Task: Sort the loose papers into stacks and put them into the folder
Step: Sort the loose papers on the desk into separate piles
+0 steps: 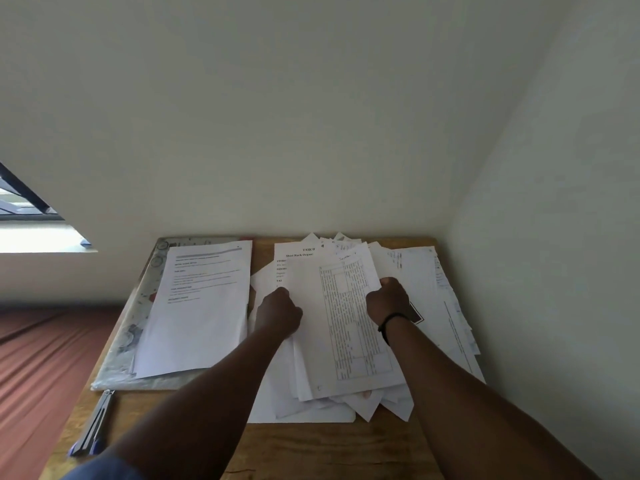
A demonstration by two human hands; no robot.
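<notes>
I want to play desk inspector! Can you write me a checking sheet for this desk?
Surface: wooden desk, mostly covered by paper.
Job's things: neat stack lying on the folder at the left; messy pile at the right.
Clutter: folding tool near the front left edge.
Hands: left hand and right hand grip the table sheet by its sides.
Cables: nothing seen.
Surroundings: pale walls, window at left.
</notes>
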